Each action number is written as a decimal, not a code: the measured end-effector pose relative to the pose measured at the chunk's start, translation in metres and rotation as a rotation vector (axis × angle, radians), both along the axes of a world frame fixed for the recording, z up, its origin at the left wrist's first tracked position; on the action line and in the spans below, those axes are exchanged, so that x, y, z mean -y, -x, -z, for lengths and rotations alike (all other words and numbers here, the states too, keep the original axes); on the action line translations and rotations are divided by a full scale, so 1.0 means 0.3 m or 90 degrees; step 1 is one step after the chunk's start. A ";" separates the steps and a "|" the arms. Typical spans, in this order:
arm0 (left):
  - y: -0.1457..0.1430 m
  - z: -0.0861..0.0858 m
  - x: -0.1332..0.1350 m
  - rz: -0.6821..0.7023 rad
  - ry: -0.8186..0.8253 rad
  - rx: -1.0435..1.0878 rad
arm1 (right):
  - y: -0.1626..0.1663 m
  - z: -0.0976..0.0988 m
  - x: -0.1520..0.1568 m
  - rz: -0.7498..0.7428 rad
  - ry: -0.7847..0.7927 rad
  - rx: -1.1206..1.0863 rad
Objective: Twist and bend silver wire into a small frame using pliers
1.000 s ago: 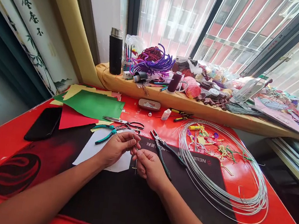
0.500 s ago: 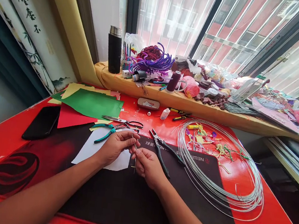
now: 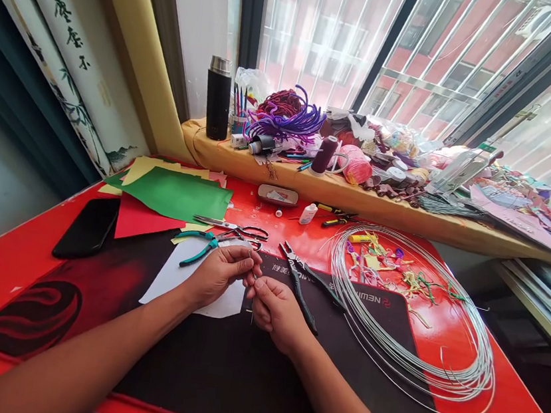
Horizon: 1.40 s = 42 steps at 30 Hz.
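Note:
Above the dark desk mat [image 3: 196,364], my two hands meet fingertip to fingertip. My left hand [image 3: 224,272] pinches a thin piece of wire [image 3: 255,275]. My right hand [image 3: 274,308] grips the same wire lower down, and a short end pokes out below the fingers. Most of the wire is hidden by the fingers. Under my left hand lies a white sheet of paper [image 3: 166,281]. Teal-handled pliers [image 3: 205,253] rest at its far edge, beside scissors [image 3: 232,228]. Black-handled pliers [image 3: 301,290] lie open just beyond my right hand.
A large coil of silvery wire [image 3: 481,366] lies at the right around colourful scraps [image 3: 411,283]. Coloured paper sheets [image 3: 181,195] and a black phone [image 3: 86,227] are at the left. A small white bottle [image 3: 308,214] stands behind; craft supplies and a thermos [image 3: 216,102] crowd the sill.
The whole view has shifted slightly, so everything sits a little further right and lower. Both hands keep their pinch on the wire, with only a slight change in the fingers.

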<state>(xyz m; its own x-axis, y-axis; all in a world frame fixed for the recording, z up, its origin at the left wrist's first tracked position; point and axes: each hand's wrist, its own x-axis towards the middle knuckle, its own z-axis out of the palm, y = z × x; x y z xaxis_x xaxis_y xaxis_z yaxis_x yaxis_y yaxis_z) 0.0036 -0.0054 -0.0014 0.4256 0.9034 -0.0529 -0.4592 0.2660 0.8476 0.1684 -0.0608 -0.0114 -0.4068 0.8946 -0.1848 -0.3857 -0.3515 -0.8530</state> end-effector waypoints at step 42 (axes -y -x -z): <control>0.024 -0.040 0.019 0.039 -0.117 -0.180 | -0.045 -0.033 -0.021 0.163 -0.121 0.231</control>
<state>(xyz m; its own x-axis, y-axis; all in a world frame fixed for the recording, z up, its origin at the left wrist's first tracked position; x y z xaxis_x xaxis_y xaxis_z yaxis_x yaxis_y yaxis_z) -0.0035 -0.0111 0.0105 0.4706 0.8822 -0.0155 -0.1870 0.1169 0.9754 0.1820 -0.0546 -0.0014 -0.1086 0.9892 -0.0981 -0.1052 -0.1096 -0.9884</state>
